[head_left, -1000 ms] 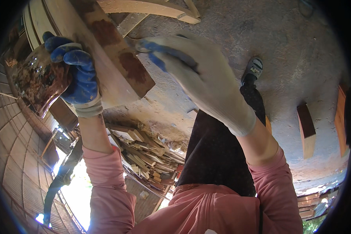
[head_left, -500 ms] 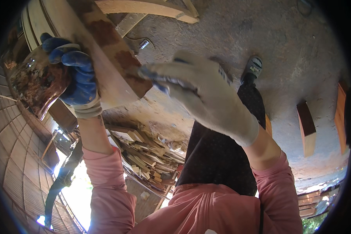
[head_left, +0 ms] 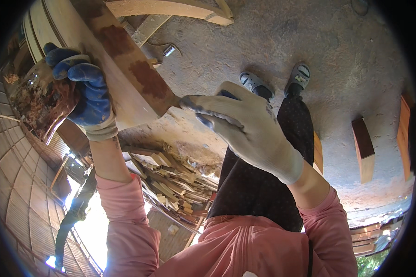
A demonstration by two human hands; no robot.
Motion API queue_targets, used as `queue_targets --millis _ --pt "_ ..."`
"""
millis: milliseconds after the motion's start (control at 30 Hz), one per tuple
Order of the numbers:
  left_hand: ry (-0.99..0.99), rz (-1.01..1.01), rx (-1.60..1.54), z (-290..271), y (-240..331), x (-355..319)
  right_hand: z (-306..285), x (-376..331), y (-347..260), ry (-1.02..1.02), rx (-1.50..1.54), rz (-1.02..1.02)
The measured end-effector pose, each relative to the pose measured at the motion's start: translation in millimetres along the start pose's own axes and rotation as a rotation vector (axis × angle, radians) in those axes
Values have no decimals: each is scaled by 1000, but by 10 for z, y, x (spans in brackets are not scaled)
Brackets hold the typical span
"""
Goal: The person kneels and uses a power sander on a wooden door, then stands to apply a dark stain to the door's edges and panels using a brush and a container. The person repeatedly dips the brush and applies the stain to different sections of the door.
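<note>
The left hand (head_left: 85, 90), in a blue-coated glove, has its grip closed on the edge of a glossy, brown-smeared container (head_left: 44, 99), hiding part of it. The gloved right hand (head_left: 249, 129) points its narrow grip at the near corner of a pale wooden block (head_left: 111, 78) at upper left, which bears reddish-brown patches (head_left: 150, 79); whether the fingers pinch something thin, I cannot tell. Beyond lie a heap of wood offcuts (head_left: 171, 184), sandalled feet (head_left: 300, 76) on the rough floor (head_left: 337, 60), a dark-topped wood piece (head_left: 365, 147) at right, and a curved wooden part (head_left: 171, 9).
</note>
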State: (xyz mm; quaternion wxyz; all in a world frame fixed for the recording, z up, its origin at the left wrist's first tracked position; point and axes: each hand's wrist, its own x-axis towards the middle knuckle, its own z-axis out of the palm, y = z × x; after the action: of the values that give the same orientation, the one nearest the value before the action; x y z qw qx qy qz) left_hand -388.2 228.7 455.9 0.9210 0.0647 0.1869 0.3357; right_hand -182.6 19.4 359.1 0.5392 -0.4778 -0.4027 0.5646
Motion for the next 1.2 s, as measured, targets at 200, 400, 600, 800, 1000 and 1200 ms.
queue_targets --millis 200,400,600,800,1000,1200 --pt "2 -14 0 6 2 3 10 -22 -35 78 -3 -34" --pt "-3 -27 -5 18 -20 19 57 -37 31 91 161 40" --pt "51 -19 -6 50 -27 -3 125 -34 15 48 94 -8" --pt "-18 1 -14 -42 -22 -11 -8 335 36 158 -39 -212" --pt "-44 0 -23 -94 -68 6 -137 232 -104 -54 70 103" --pt "-15 64 29 -49 -128 14 83 955 191 248 -113 -261"
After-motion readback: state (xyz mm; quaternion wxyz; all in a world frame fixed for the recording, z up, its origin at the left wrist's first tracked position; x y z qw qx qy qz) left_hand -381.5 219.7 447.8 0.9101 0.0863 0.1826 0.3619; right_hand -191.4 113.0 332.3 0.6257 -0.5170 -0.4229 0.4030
